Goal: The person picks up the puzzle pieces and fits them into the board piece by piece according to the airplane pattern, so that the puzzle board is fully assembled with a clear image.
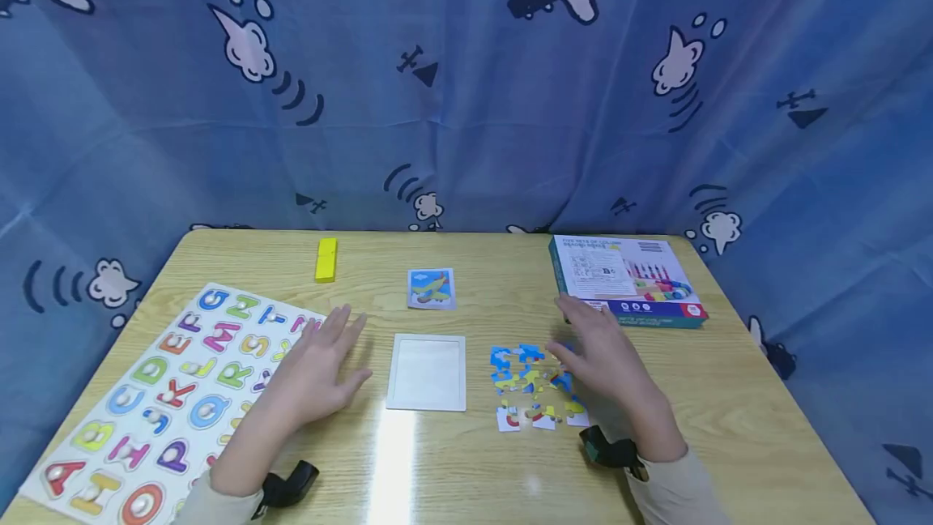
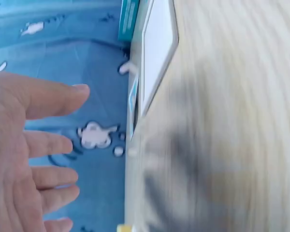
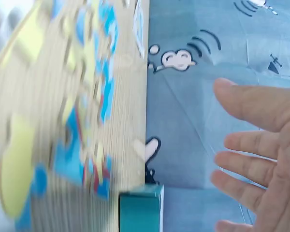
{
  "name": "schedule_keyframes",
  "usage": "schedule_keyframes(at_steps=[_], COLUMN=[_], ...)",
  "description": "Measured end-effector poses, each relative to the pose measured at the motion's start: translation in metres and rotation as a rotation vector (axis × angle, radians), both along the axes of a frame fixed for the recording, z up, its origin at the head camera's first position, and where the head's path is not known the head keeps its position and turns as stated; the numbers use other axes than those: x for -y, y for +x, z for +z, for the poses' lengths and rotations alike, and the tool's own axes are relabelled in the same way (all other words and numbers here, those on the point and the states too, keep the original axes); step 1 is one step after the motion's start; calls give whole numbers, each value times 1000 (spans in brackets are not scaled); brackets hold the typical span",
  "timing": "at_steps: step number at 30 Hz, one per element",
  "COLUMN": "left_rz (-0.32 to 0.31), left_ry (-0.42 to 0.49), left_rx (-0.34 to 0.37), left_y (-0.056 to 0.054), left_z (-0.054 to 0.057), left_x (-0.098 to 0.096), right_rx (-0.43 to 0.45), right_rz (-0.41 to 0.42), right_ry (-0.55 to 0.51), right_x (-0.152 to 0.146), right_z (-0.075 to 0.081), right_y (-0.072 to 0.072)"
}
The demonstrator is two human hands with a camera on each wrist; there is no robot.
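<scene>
My left hand hangs over the right edge of the alphabet board, fingers spread and holding nothing. In the left wrist view the same hand shows straight, loose fingers. My right hand is above the right side of the loose jigsaw pieces, with nothing in its fingers. These pieces are blue, yellow and white and lie in rough rows. Between the hands lies a white square puzzle tray with a raised rim. Behind it is a small picture card of a yellow airplane.
A yellow block lies at the back left of the wooden table. At the back right, a flat box with a printed lid sits just beyond my right hand. A blue patterned curtain hangs behind the table.
</scene>
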State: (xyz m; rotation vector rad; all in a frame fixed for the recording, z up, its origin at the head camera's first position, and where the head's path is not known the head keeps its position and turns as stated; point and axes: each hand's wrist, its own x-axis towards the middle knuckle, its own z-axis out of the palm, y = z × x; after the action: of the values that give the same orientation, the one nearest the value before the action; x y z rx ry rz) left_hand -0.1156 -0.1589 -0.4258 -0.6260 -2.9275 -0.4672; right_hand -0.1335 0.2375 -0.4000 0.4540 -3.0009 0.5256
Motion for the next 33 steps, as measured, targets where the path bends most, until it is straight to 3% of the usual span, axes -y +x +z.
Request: schedule_keyframes(at_steps=[7, 14, 23, 27, 33], left_rz=[-97, -79, -116, -119, -159], left_ry=[172, 270, 339, 331, 325], left_rx=[94, 205, 316, 335, 291], left_y=[-1, -2, -4, -4, -7], left_z=[-12, -29, -40, -43, -46], left_x=[-23, -29, -26, -24, -23], right_rx=[141, 194, 249, 253, 220], right_rz=[68, 109, 126, 144, 145], right_ry=[-118, -169, -158, -149, -95], right_x=[18, 31, 42, 47, 49], right_z=[-6, -13, -26, -32, -34], right_y=[-4, -12, -17, -18, -18])
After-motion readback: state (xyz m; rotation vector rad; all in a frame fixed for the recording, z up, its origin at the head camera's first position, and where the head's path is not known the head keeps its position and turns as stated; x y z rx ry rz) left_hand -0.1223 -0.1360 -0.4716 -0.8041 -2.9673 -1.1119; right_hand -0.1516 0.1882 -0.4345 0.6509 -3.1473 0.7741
